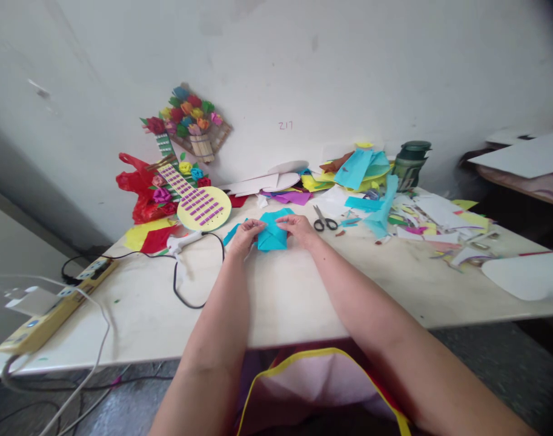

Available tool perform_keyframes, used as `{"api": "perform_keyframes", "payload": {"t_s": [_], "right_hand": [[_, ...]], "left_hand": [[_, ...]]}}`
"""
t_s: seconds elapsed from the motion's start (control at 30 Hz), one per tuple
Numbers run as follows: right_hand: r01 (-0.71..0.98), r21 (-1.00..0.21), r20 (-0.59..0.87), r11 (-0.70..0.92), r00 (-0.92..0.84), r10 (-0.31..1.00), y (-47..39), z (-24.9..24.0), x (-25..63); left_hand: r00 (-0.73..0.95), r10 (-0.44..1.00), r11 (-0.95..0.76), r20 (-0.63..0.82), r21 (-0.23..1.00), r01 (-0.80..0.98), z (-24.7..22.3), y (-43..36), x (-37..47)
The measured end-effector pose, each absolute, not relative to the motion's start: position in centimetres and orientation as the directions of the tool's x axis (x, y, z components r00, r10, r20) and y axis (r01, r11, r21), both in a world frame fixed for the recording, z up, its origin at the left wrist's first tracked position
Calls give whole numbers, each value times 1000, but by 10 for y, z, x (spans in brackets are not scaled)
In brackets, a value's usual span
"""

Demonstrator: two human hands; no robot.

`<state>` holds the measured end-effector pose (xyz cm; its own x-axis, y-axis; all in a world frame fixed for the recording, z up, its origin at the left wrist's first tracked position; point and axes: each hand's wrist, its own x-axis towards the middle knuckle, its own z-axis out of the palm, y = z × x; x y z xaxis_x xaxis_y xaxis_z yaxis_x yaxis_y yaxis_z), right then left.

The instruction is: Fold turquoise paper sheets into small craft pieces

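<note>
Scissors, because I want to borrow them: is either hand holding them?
No, the scissors lie on the table, while the left hand and right hand hold blue paper.

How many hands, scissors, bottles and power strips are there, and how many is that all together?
Hands: 2 (left hand and right hand, both on the blue paper)
Scissors: 1 pair
Bottles: 1, green bottle
Power strips: 1, yellow power strip
Total: 5
</note>
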<state>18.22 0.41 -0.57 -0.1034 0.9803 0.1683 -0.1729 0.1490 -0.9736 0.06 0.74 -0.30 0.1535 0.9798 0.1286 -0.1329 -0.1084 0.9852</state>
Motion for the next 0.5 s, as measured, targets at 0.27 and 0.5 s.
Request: {"api": "perform_keyframes", "payload": {"t_s": [0.27, 0.5], "right_hand": [[-174, -976, 155, 131, -129, 979, 2, -4, 181], [-127, -986, 122, 107, -114, 986, 2, -5, 182]], "left_hand": [[198, 953, -215, 228, 973, -83, -7, 9, -2], [233, 932, -277, 277, 960, -35, -6, 9, -2]]}}
